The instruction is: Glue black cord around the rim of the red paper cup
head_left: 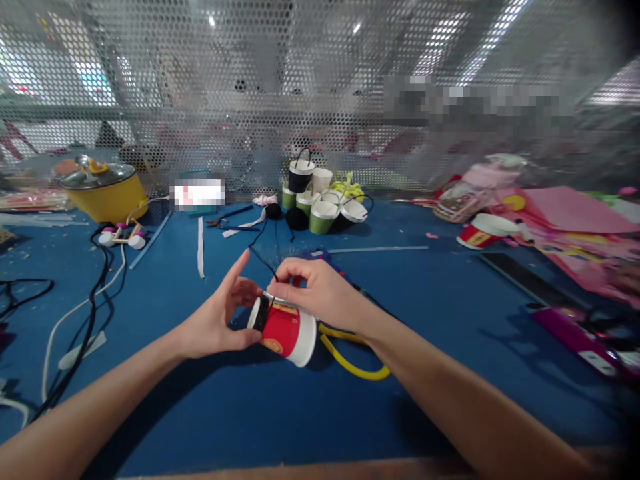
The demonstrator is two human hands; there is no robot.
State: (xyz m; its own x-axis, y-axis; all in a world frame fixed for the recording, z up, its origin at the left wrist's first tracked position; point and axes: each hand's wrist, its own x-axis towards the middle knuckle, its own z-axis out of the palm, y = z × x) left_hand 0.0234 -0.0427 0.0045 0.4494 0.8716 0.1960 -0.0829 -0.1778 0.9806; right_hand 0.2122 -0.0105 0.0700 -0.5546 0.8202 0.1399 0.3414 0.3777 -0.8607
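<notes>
A red and white paper cup lies on its side just above the blue table, its black-lined mouth turned left. My left hand grips the cup at its rim, thumb and fingers closed round it. My right hand rests on top of the cup and pinches a small silvery piece at the rim, where a thin black cord runs off toward the back. A yellow loop lies on the table under my right wrist.
A cluster of green, white and black cups with handles stands at the back centre. A yellow pot sits back left, with cables trailing forward. Another red cup and pink sheets lie on the right. A perforated metal screen closes the back.
</notes>
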